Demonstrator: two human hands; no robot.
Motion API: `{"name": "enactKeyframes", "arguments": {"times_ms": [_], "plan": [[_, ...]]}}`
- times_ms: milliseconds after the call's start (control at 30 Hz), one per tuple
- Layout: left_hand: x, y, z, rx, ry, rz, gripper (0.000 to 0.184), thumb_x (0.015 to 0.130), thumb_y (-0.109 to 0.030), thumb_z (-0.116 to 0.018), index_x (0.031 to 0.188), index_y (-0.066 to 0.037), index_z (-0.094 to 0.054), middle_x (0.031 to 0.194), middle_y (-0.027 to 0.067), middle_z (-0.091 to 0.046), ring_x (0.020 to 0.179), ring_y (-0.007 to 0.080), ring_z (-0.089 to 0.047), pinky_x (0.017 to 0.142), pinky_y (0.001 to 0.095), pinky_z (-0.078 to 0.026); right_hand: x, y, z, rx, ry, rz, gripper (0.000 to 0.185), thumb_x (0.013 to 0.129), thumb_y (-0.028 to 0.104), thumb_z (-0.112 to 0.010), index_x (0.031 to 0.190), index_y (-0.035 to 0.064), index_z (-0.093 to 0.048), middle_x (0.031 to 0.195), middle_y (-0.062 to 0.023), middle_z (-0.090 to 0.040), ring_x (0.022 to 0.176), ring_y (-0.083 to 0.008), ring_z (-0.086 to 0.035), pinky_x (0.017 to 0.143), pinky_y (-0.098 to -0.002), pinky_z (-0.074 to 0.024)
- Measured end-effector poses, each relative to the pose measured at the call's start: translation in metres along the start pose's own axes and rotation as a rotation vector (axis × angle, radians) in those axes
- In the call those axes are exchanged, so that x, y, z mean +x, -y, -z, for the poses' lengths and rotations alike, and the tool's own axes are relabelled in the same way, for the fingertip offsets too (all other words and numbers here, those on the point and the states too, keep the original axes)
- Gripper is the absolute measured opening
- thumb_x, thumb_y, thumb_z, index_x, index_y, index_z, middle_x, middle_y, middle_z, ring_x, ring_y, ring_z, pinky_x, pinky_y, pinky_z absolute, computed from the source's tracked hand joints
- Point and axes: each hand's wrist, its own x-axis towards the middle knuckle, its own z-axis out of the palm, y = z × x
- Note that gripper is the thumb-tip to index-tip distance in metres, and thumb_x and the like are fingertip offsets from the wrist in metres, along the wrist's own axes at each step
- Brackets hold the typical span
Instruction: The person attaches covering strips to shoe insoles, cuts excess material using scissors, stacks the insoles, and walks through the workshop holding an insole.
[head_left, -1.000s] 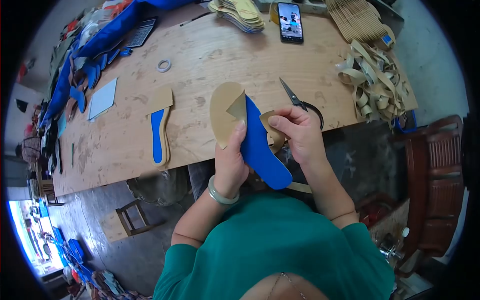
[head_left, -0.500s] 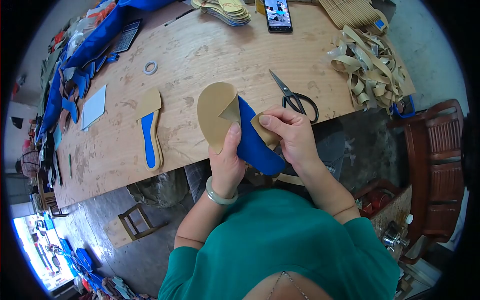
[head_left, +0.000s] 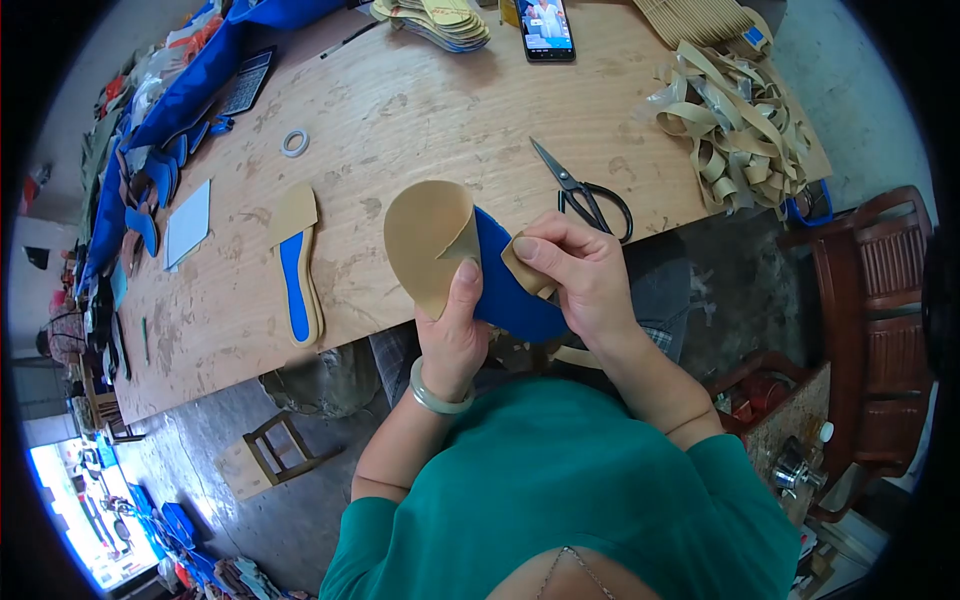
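My left hand (head_left: 455,335) grips a blue insole (head_left: 500,270) and the tan sheet (head_left: 425,235) over its wide end, thumb on top. One corner of that sheet is folded over. With thumb and fingers, my right hand (head_left: 580,270) pinches a tan strip (head_left: 523,270) along the insole's right side. How far the strip is attached underneath is hidden. Left of my hands lies another insole (head_left: 297,285), blue with a tan front and rim. Black-handled scissors (head_left: 585,190) rest beyond my right hand, blades partly apart.
Tangled tan strips (head_left: 735,130) are heaped at the table's right end. A phone (head_left: 547,30), stacked insole pieces (head_left: 435,22) and a tape roll (head_left: 295,143) lie farther back. White sheets (head_left: 188,222) sit at the left. A wooden chair (head_left: 880,330) stands at the right.
The insole's narrow end has tilted so less of it shows below my right hand. Both hands keep their hold. The whole view has shifted slightly.
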Motion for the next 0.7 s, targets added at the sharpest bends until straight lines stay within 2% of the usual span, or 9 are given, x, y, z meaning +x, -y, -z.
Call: {"name": "enactKeyframes", "arguments": {"times_ms": [133, 267, 367, 500, 600, 633, 700], "plan": [[0.005, 0.003, 0.001, -0.007, 0.038, 0.020, 0.037, 0.098, -0.016, -0.049, 0.132, -0.006, -0.041, 0.122, 0.0071, -0.054, 0.114, 0.0190, -0.054, 0.098, 0.0376, -0.044, 0.002, -0.001, 0.003, 0.007, 0.037, -0.001, 0.005, 0.086, 0.004, -0.065, 0.089, -0.0005, -0.067, 0.083, -0.0019, -0.064, 0.076, -0.0053, -0.057, 0.069, -0.0180, -0.0450], [0.005, 0.005, 0.005, -0.200, 0.017, 0.119, 0.037, 0.097, -0.015, -0.051, 0.132, -0.005, -0.043, 0.122, 0.0047, -0.053, 0.112, 0.0162, -0.053, 0.097, 0.0340, -0.044, 0.000, -0.005, 0.000, 0.097, 0.052, -0.062, 0.004, 0.086, 0.004, -0.066, 0.089, 0.0009, -0.065, 0.083, -0.0020, -0.063, 0.076, -0.0049, -0.057, 0.069, -0.0177, -0.0447], [0.003, 0.006, 0.008, -0.193, 0.045, 0.097, 0.038, 0.097, -0.024, -0.052, 0.129, -0.007, -0.044, 0.121, 0.0070, -0.055, 0.114, 0.0215, -0.054, 0.099, 0.0394, -0.043, 0.001, -0.005, -0.001, 0.149, 0.050, -0.085, 0.005, 0.087, 0.006, -0.066, 0.090, 0.0022, -0.064, 0.083, -0.0018, -0.062, 0.076, -0.0047, -0.057, 0.069, -0.0180, -0.0447], [0.001, 0.005, 0.011, -0.187, 0.108, 0.087, 0.038, 0.097, -0.025, -0.053, 0.130, -0.008, -0.044, 0.121, 0.0063, -0.055, 0.115, 0.0212, -0.053, 0.099, 0.0392, -0.042, 0.001, -0.001, 0.000, 0.238, 0.024, -0.168, 0.004, 0.084, 0.005, -0.068, 0.085, 0.0022, -0.066, 0.083, -0.0015, -0.063, 0.078, -0.0060, -0.057, 0.069, -0.0199, -0.0454], [0.000, 0.000, 0.011, -0.124, 0.125, 0.099, 0.038, 0.097, -0.023, -0.053, 0.130, -0.008, -0.044, 0.121, 0.0057, -0.055, 0.115, 0.0205, -0.053, 0.100, 0.0388, -0.042, -0.002, 0.009, 0.000, -0.423, 0.095, 0.192, 0.005, 0.084, 0.005, -0.067, 0.084, 0.0005, -0.067, 0.077, 0.0000, -0.057, 0.072, -0.0079, -0.052, 0.064, -0.0243, -0.0426], [0.000, 0.000, 0.010, -0.093, 0.131, 0.104, 0.038, 0.096, -0.023, -0.054, 0.130, -0.008, -0.044, 0.121, 0.0055, -0.055, 0.115, 0.0202, -0.053, 0.100, 0.0386, -0.042, 0.000, 0.014, 0.001, -0.423, 0.093, 0.194, 0.005, 0.084, 0.005, -0.067, 0.084, 0.0005, -0.067, 0.077, 0.0000, -0.057, 0.072, -0.0079, -0.052, 0.064, -0.0243, -0.0426], [-0.004, 0.001, 0.010, -0.036, 0.144, 0.087, 0.037, 0.096, -0.022, -0.054, 0.129, -0.008, -0.044, 0.121, 0.0056, -0.055, 0.114, 0.0198, -0.053, 0.099, 0.0382, -0.042, 0.003, 0.027, 0.003, -0.708, 0.200, 0.370, 0.005, 0.082, 0.005, -0.067, 0.083, -0.0005, -0.067, 0.077, -0.0013, -0.056, 0.073, -0.0106, -0.052, 0.065, -0.0262, -0.0422]]}}
